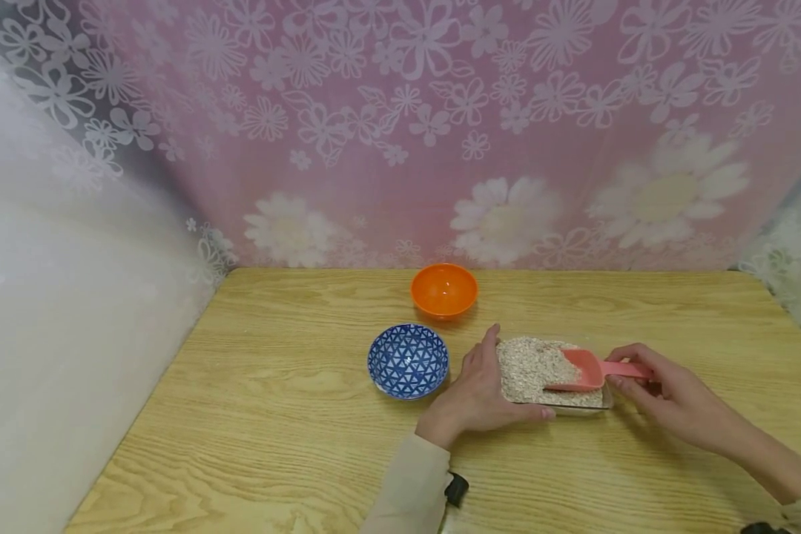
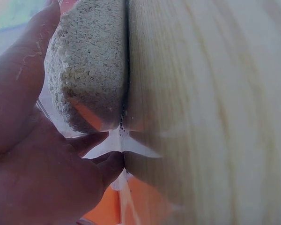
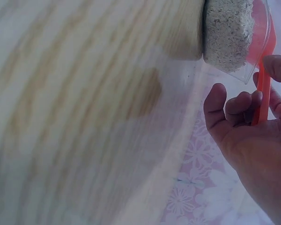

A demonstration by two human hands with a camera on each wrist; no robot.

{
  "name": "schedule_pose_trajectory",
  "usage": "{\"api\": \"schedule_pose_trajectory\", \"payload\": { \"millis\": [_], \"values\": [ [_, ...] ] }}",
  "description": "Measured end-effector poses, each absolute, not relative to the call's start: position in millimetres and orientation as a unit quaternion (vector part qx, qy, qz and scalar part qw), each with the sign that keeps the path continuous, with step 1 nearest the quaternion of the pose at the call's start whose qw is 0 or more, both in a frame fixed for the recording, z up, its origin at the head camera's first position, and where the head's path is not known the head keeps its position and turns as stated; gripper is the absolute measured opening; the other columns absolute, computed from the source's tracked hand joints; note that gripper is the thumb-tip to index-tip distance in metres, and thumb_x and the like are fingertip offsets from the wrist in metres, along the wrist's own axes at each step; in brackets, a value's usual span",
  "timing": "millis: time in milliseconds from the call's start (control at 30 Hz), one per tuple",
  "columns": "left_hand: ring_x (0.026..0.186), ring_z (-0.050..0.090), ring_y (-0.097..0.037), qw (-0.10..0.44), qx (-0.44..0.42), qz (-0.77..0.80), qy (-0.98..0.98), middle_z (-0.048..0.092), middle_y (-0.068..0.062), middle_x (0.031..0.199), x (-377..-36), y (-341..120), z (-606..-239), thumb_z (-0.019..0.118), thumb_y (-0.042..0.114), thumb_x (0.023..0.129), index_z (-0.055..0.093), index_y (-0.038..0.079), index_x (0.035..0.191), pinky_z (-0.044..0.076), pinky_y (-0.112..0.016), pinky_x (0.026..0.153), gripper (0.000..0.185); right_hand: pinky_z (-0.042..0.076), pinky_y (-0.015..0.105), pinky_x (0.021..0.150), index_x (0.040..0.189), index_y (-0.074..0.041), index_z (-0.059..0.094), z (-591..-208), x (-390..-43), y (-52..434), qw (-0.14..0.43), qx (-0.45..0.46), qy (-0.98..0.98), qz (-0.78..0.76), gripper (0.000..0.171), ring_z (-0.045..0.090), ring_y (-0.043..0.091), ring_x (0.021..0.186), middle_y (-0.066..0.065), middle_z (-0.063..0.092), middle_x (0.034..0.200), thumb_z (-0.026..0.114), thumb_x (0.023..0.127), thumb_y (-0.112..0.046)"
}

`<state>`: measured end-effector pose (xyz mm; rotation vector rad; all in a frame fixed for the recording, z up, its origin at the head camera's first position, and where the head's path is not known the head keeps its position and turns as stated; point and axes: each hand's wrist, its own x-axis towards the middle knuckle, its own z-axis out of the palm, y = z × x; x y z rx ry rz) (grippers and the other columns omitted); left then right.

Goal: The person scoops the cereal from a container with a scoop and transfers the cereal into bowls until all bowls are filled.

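A clear container (image 1: pixel 584 407) filled with oat flakes (image 1: pixel 529 369) sits on the table to the right of the middle. My left hand (image 1: pixel 472 394) holds its left end, thumb along the front wall and fingers at the far side. In the left wrist view, the fingers (image 2: pixel 113 164) bend around the end of the box. With my right hand (image 1: pixel 670 393) I grip the handle of a pink scoop (image 1: pixel 590 369), its bowl dipped into the oats. From the right wrist view, the scoop handle (image 3: pixel 263 96) lies between thumb and curled fingers.
Left of the container, close to my left hand, stands a blue-and-white patterned bowl (image 1: pixel 409 362). An orange bowl (image 1: pixel 444 291) is behind it near the table's back edge. A pink floral curtain (image 1: pixel 374 170) hangs behind the wooden table (image 1: pixel 274 415).
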<state>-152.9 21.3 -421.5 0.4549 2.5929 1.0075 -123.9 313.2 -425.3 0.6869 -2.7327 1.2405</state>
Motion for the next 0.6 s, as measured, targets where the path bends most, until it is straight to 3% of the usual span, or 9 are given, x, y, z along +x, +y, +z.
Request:
{"api": "schedule_pose_trajectory", "payload": {
  "millis": [133,400,500,600],
  "values": [
    [0.157,0.025,-0.023,0.163,0.16,0.354,0.907,0.021,0.002,0.171,-152.9,20.9,-420.7,0.082,0.068,0.073,-0.007,0.031,0.165,0.037,-0.048,0.121,0.133,0.041,0.027,0.049,0.124,-0.01,0.056,-427.7,-125.0,315.5,0.018,0.227,-0.874,0.429,0.027,0.051,0.013,0.058,0.0,0.057,0.079,0.058,0.101,0.003],
    [0.16,0.017,-0.023,0.15,0.178,0.37,0.9,0.006,-0.001,0.174,-150.7,18.5,-411.3,0.078,0.066,0.079,-0.012,0.033,0.164,0.033,-0.047,0.124,0.128,0.048,0.031,0.051,0.126,-0.006,0.054,-428.0,-123.2,322.5,0.004,0.211,-0.859,0.467,0.025,0.059,0.018,0.064,0.0,0.062,0.087,0.052,0.103,0.004],
    [0.158,0.023,-0.023,0.119,0.194,0.385,0.895,0.01,0.0,0.174,-149.8,13.8,-398.0,0.072,0.063,0.086,-0.004,0.033,0.165,0.037,-0.048,0.122,0.113,0.049,0.031,0.053,0.126,-0.007,0.054,-428.0,-122.0,323.5,0.007,0.198,-0.86,0.471,0.025,0.058,0.018,0.065,0.001,0.06,0.084,0.052,0.104,0.003],
    [0.153,0.034,-0.024,0.077,0.204,0.394,0.893,0.023,0.002,0.17,-150.5,1.5,-381.0,0.067,0.059,0.093,0.014,0.032,0.164,0.04,-0.049,0.119,0.094,0.045,0.032,0.052,0.127,-0.008,0.054,-427.8,-121.1,323.1,0.008,0.182,-0.861,0.475,0.025,0.057,0.019,0.067,0.002,0.058,0.082,0.052,0.104,0.001]
  ]
}}
